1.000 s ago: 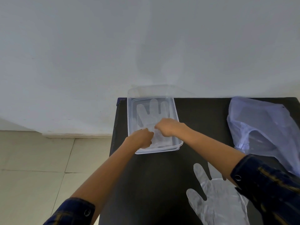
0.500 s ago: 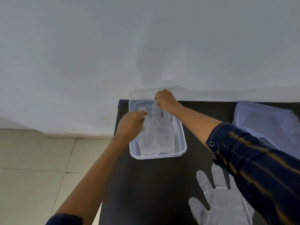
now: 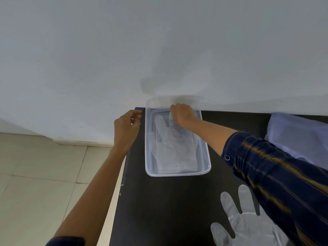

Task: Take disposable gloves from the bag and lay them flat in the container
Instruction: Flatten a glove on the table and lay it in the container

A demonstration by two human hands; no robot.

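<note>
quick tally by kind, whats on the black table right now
disposable gloves: 2 (one in the container, one loose on the table)
clear container: 1
plastic bag: 1
total: 4

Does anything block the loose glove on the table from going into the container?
Nothing solid does. The glove lies on open table near the container. Only the right hand is over its far end, on the glove inside.
</note>
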